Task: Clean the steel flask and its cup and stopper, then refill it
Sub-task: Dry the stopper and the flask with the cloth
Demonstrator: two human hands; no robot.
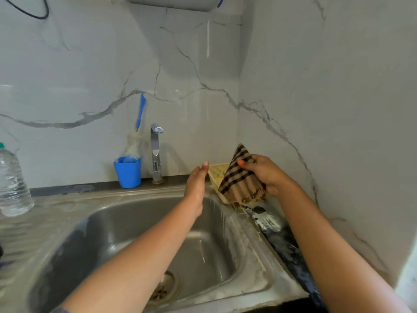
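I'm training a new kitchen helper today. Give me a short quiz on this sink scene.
1. True or false: the right hand grips a checked cloth.
2. What stands in the blue cup? A) a brush B) a spoon C) a flask
3. Fill in: the left hand is held open over the ____.

Key: 1 true; 2 A; 3 sink.

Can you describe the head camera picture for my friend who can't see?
A right hand grips a brown checked cloth at a yellow basket beside a steel sink. The left hand is open above the sink. A tap, blue cup and water bottle stand nearby.
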